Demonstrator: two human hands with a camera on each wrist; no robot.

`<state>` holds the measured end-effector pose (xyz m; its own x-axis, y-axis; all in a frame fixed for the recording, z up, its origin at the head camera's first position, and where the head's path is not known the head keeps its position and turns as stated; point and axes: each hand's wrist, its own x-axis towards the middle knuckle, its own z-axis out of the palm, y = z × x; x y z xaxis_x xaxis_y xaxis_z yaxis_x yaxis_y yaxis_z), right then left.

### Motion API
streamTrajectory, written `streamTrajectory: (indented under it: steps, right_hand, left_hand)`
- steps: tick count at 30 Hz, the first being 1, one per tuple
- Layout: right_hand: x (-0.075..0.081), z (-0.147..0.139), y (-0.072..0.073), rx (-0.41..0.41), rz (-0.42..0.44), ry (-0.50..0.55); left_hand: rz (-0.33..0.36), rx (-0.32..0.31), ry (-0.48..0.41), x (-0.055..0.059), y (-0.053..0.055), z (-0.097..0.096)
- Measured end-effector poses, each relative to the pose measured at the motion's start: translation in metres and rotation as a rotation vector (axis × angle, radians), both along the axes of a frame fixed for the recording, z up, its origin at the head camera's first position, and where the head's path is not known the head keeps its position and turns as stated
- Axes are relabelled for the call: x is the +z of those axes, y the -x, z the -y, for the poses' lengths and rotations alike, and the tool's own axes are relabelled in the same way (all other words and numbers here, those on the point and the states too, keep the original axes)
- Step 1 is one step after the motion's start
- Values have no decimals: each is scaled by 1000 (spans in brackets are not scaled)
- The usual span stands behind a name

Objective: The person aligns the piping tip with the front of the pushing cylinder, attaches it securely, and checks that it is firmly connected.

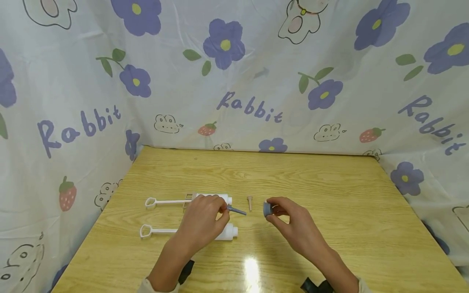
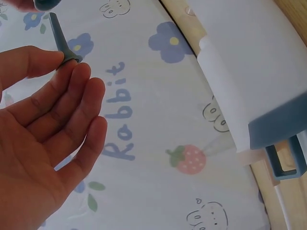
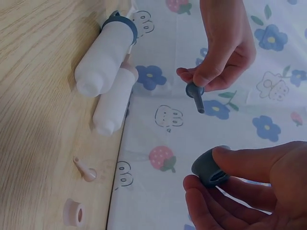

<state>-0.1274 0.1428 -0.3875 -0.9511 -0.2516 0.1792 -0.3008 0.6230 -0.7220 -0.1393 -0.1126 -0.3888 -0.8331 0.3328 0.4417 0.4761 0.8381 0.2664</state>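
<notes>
Cloth [image 1: 176, 93] lettered "Rabbit" rises beyond the beige nozzle [image 1: 250, 202], our marker out on the bench [image 1: 329, 183]. Left of that nozzle, side by side and both white: the blue-collared syringe [image 3: 104, 58] on the person's side, the beige-collared syringe [image 3: 114, 101] farther off. And the hands! Left hand [image 1: 205, 219], just left of the marker, has thumb and finger pinched on something slim; right hand [image 1: 293, 221], to the marker's right, grips a blue cap [image 1: 267, 209] by its sides, mouth seemingly toward the palm. A beige ring [image 3: 72, 213] sits on the marker's far side from the syringes. Smallest of all, the blue nozzle [image 1: 238, 210] in that left pinch, close by the marker, flange in the fingers, narrow tip aimed at the cap, the two apart. Danger? I'd say a loose pinch on that flange could let the nozzle twist or drop, and meeting the cap at a slant could jam the tip against the rim
</notes>
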Motion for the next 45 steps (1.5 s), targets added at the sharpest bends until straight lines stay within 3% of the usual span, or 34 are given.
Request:
streamTrajectory:
  steps: [13,28,45]
  right_hand:
    - [3,6,-4,23,-22,52]
    - [0,18,-10,84,-55,93]
    - [0,24,-8,123,-62,101]
  left_hand:
    - [-98,13,-38,5,-9,0]
    - [-135,-2,-65,9,-12,0]
    - [-156,-30,-72,8,-14,-8]
